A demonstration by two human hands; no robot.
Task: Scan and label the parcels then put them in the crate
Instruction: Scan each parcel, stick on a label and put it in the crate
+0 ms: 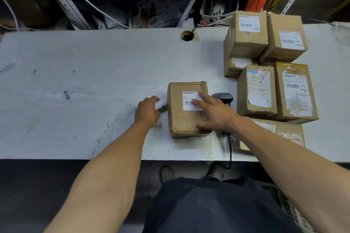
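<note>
My right hand (214, 113) lies spread, fingers (198, 102) straight and wide, pressing flat on the white shipping label (189, 100) on top of the parcel (186, 109), thumb down near its near edge. My left hand (148, 110) sits just left of the parcel, fingers curled round a white strip of stickers (161, 103) printed with black characters, its end touching the parcel's left side. The parcel rests on the desk (85, 81) in the middle, a little toward the near edge; it is a squat brown cardboard box, scuffed and creased at the near corners, with a barcode on its label. Just right of it, half under my right wrist, lies the black scanner (223, 98), its coiled cable (230, 149) dropping over the near edge of the desk. Further right stands a cluster of other brown parcels (265, 66), each with its own label, some torn. I judge this the labelling step. The risks I see: my palm covers part of the barcode, so a new sticker could land over it and spoil a later scan; the strip is blurred, so I cannot tell whether a sticker is already peeled; and my forearm could snag the cable and drag the scanner off the desk. No crate shows here.
</note>
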